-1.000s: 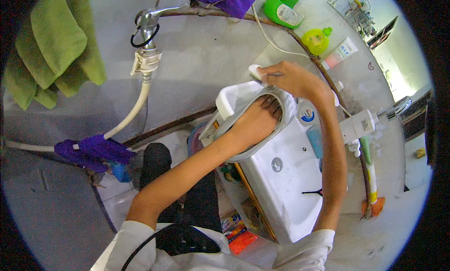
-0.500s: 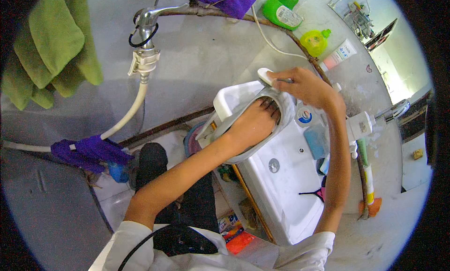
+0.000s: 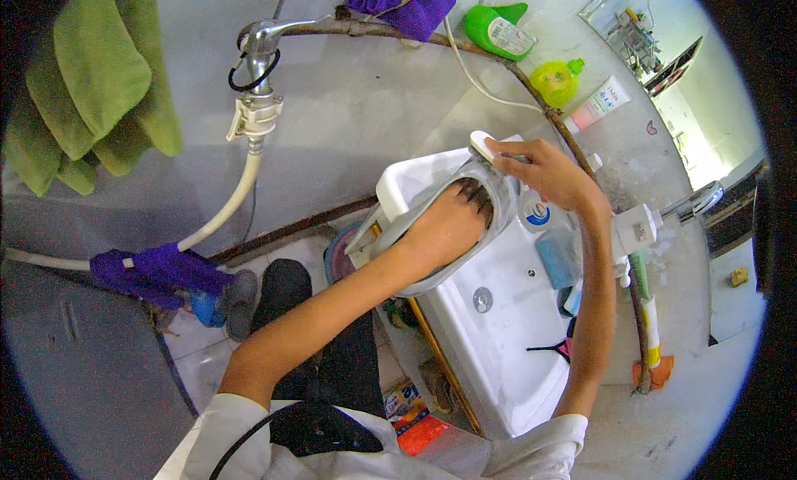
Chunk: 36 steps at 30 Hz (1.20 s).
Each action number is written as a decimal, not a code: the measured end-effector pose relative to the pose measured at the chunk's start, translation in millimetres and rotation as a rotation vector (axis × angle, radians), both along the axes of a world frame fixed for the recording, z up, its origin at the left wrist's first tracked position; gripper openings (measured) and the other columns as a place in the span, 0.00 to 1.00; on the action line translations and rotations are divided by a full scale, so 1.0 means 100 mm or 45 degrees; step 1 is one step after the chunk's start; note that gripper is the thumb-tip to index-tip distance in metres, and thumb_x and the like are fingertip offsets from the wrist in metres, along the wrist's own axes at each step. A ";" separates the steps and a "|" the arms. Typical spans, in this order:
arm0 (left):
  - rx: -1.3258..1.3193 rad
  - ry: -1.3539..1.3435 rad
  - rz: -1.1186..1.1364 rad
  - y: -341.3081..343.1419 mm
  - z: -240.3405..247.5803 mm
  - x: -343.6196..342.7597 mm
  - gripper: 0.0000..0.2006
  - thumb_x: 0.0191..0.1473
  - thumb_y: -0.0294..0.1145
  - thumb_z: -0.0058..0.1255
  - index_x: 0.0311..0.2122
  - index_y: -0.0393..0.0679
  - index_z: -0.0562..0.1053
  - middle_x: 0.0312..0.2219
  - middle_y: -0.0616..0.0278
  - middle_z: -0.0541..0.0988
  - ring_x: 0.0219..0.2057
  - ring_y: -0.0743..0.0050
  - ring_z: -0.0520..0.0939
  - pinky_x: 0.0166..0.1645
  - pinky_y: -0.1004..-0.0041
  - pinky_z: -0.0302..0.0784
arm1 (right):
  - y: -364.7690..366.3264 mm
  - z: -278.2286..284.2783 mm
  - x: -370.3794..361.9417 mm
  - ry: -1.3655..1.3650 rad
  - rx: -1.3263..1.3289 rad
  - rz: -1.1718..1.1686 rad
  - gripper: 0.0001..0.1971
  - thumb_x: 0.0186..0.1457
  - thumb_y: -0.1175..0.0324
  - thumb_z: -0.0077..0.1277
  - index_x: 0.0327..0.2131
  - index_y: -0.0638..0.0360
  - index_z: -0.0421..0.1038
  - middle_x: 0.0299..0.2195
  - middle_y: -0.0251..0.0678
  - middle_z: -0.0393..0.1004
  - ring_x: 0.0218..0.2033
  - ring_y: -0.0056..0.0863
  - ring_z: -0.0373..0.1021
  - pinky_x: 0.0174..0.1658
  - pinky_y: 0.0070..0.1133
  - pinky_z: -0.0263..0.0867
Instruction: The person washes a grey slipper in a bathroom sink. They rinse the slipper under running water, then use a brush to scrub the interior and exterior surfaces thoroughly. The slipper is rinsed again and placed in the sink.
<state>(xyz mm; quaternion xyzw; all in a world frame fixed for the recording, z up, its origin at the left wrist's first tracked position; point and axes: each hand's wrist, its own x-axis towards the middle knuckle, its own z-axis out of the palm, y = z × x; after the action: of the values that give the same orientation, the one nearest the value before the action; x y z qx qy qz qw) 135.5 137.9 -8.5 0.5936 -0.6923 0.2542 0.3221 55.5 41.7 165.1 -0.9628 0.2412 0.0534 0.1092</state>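
Note:
My left hand reaches into a grey, rounded, hollow item held over the near-left end of the white sink. Its fingertips are tucked into the item's dark inner end, and I cannot make out what kind of thing it is. My right hand is closed on a small oval white-backed brush, pinched between thumb and fingers. The brush sits against the far outer end of the grey item; its underside is mostly hidden.
Beside the sink's right edge lie a blue block and a round-labelled container. A pipe on the wall carries a green bottle, a yellow bottle and a tube. At left, a tap feeds a white hose.
My right hand and the brush have shifted slightly right and down along the end of the grey item. My left hand has stayed inside it, moving only a little.

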 end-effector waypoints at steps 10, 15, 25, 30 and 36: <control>0.247 -0.056 -0.030 0.02 0.07 0.01 0.11 0.47 0.28 0.45 0.34 0.36 0.76 0.33 0.49 0.79 0.41 0.57 0.78 0.53 0.61 0.66 | -0.13 -0.06 0.09 0.012 0.068 -0.099 0.20 0.60 0.56 0.47 0.54 0.52 0.70 0.41 0.49 0.77 0.37 0.35 0.73 0.45 0.27 0.67; 0.183 0.026 -0.048 0.05 0.08 0.02 0.11 0.46 0.28 0.46 0.33 0.36 0.76 0.33 0.48 0.79 0.40 0.56 0.79 0.56 0.62 0.65 | -0.08 -0.30 -0.27 -0.464 0.082 0.091 0.21 0.61 0.56 0.46 0.54 0.52 0.69 0.42 0.50 0.76 0.37 0.35 0.75 0.45 0.26 0.68; 0.177 0.072 -0.068 0.10 0.12 -0.04 0.15 0.45 0.27 0.46 0.37 0.32 0.77 0.38 0.45 0.79 0.46 0.54 0.77 0.60 0.59 0.61 | 0.37 -0.25 -0.63 -0.396 0.080 -0.124 0.22 0.61 0.57 0.47 0.56 0.52 0.67 0.43 0.49 0.75 0.33 0.38 0.74 0.41 0.28 0.68; 0.064 0.217 -0.097 0.08 0.02 0.03 0.14 0.45 0.26 0.46 0.36 0.31 0.77 0.38 0.45 0.79 0.47 0.53 0.76 0.61 0.58 0.60 | 0.24 -0.41 -0.17 -0.638 0.112 0.160 0.21 0.61 0.58 0.46 0.55 0.52 0.67 0.38 0.57 0.73 0.31 0.45 0.73 0.39 0.30 0.67; 0.153 0.161 -0.077 0.10 0.08 0.02 0.13 0.44 0.27 0.47 0.35 0.31 0.77 0.37 0.46 0.80 0.44 0.53 0.78 0.59 0.59 0.63 | 0.52 -0.35 -0.80 -0.458 0.213 -0.224 0.22 0.61 0.60 0.48 0.58 0.49 0.65 0.29 0.50 0.75 0.26 0.19 0.62 0.37 0.20 0.64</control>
<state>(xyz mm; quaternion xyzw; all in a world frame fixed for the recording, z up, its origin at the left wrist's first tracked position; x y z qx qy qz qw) 137.1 147.8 -0.3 0.6056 -0.7022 0.1644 0.3364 -24.3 94.0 129.8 -0.9197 0.2956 -0.1092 0.2341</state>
